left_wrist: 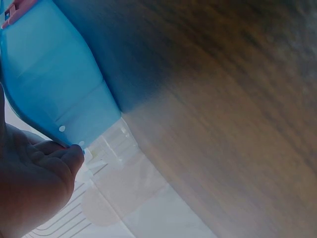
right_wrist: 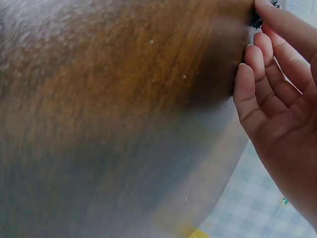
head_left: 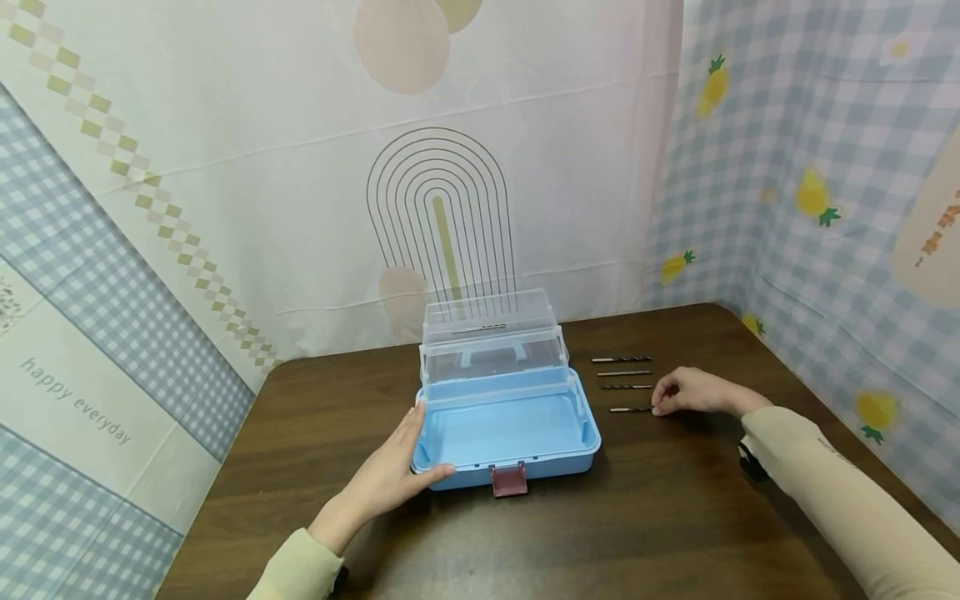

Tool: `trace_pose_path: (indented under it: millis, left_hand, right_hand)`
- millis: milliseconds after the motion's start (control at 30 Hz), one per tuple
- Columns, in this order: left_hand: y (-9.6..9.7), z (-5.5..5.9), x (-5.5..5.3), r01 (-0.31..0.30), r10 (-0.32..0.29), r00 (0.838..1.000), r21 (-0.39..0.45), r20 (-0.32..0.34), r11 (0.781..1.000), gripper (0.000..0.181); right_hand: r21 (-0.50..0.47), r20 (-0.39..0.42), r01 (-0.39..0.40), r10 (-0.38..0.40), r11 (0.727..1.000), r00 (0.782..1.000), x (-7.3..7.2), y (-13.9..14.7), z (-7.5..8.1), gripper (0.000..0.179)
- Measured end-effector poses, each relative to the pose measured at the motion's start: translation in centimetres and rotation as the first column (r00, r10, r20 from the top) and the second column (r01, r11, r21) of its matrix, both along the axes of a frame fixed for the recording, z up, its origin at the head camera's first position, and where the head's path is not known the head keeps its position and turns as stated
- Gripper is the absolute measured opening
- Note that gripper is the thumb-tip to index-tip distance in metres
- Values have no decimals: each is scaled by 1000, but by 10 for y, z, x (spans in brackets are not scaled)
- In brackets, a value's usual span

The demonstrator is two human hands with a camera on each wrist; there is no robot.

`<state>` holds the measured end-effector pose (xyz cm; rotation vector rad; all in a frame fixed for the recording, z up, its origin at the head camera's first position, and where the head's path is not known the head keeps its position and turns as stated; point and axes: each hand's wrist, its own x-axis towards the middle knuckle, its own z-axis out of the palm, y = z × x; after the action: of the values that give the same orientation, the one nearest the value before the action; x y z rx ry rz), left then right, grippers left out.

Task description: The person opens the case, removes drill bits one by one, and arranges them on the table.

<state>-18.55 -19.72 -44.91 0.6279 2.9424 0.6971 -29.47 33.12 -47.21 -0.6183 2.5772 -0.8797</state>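
My left hand point(head_left: 382, 467) rests against the left side of a light blue plastic toolbox point(head_left: 502, 478), fingers straight along its wall and thumb on the front rim. The toolbox's clear lid point(head_left: 491, 317) stands raised at the back, and a maroon latch point(head_left: 509, 481) hangs at the front. To the box's right, my right hand point(head_left: 693, 390) pinches the right end of the nearest drill bit point(head_left: 628, 409) between thumb and index finger. In the right wrist view, a dark bit of it point(right_wrist: 257, 22) shows at the fingertips.
Beyond that drill bit lie three more in a row: a dark one point(head_left: 626, 387), a thin one point(head_left: 624, 373) and the farthest one point(head_left: 622, 359). A thin rod point(head_left: 487, 327) shows at the raised lid. Patterned cloth point(head_left: 585, 208) hangs behind the brown wooden table point(head_left: 330, 417).
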Motion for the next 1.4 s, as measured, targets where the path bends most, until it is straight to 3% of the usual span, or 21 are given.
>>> trace_pose_path:
  millis: [867, 1400]
  left_hand:
    - [0, 0, 0, -6, 6, 1000, -1, 14, 1000, 114]
    - [-1, -1, 0, -7, 7, 1000, 2, 10, 1000, 113]
  right_hand:
    - [-12, -98, 18, -19, 1000, 995, -1, -1, 0, 10]
    - [-10, -107, 1, -2, 1000, 994, -1, -2, 1, 8]
